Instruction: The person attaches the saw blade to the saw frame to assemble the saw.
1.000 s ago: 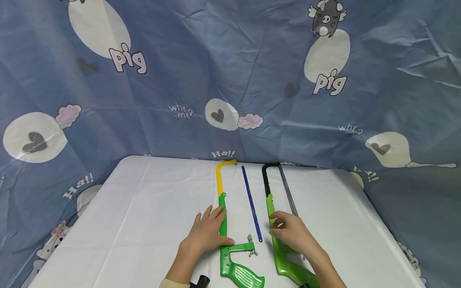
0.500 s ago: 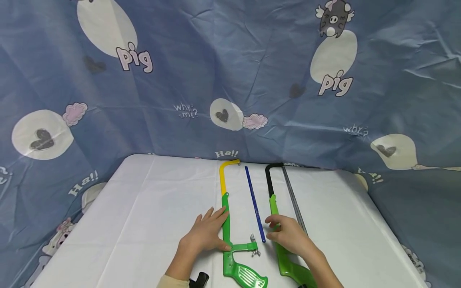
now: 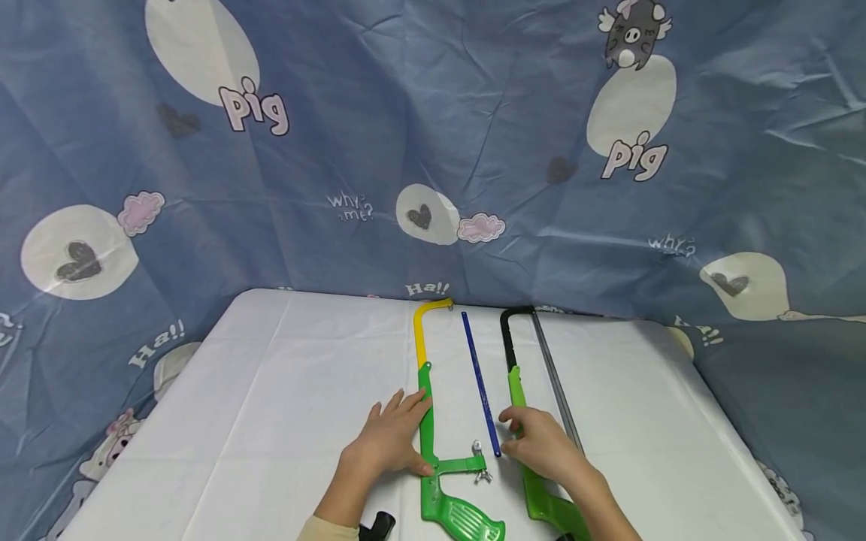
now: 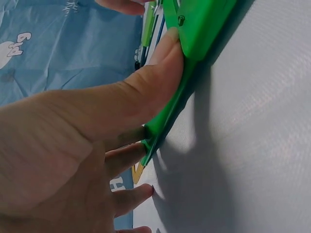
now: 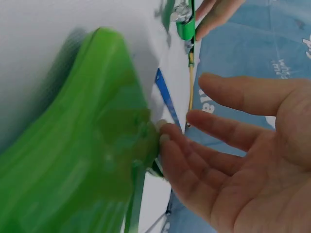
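A hacksaw frame, yellow at its far end and green at the handle, lies on the table without a blade fitted. My left hand rests on its green bar with fingers spread; in the left wrist view the thumb touches the green frame. To its right lies a loose blue hacksaw blade. My right hand hovers over the lime-green hacksaw, fingers loosely bent, near the blade's near end. In the right wrist view nothing is between thumb and fingers, beside the lime handle.
The lime hacksaw has a black front bow and a grey blade fitted. A wing nut sits on the green frame's arm. White cloth covers the table; a blue printed curtain hangs behind it.
My right hand has moved slightly left and toward me, closer to the blue blade's near end. The left hand stays on the green frame. The head view has shifted slightly.
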Motion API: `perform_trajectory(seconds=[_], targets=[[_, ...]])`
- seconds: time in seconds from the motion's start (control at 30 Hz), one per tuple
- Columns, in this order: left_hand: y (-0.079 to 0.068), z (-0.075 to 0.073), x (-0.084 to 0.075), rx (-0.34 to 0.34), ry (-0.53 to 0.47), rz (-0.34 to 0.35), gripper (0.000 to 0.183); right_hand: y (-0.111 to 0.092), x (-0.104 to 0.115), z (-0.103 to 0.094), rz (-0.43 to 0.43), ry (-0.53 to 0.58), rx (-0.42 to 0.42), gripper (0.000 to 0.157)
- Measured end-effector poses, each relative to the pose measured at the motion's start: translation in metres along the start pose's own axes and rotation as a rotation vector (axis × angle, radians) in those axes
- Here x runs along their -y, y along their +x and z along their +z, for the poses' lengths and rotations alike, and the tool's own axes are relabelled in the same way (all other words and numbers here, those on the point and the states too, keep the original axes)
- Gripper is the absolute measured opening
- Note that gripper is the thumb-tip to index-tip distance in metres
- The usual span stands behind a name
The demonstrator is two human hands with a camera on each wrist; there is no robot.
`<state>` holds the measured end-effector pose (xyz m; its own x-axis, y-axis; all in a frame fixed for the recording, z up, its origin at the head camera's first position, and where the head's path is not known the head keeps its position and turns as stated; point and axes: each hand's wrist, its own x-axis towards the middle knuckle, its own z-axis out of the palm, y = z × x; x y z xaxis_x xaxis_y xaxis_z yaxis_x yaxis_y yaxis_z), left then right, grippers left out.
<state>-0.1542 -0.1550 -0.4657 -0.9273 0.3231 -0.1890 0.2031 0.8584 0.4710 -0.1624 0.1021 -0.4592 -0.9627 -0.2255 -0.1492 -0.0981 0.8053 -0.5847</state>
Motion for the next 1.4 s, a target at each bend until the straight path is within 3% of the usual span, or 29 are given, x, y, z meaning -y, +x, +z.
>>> perform_trajectory(seconds=[0.4,0.6,0.9,1.4], targets=[[0.003,0.004,0.003,-0.023,0.024,0.02,0.11,0.003,0.012,0.013,-0.002,-0.011,-0.001,0.039],[0.002,0.003,0.001,-0.031,0.012,0.029,0.111,0.003,0.017,0.022,-0.01,-0.044,-0.044,0.036],[0.002,0.004,0.003,-0.037,0.016,0.037,0.111,0.004,0.02,0.036,-0.036,-0.185,-0.121,0.039],[0.0,0.002,0.004,-0.027,0.008,0.04,0.111,0.003,0.028,0.043,-0.043,-0.307,-0.213,0.049]])
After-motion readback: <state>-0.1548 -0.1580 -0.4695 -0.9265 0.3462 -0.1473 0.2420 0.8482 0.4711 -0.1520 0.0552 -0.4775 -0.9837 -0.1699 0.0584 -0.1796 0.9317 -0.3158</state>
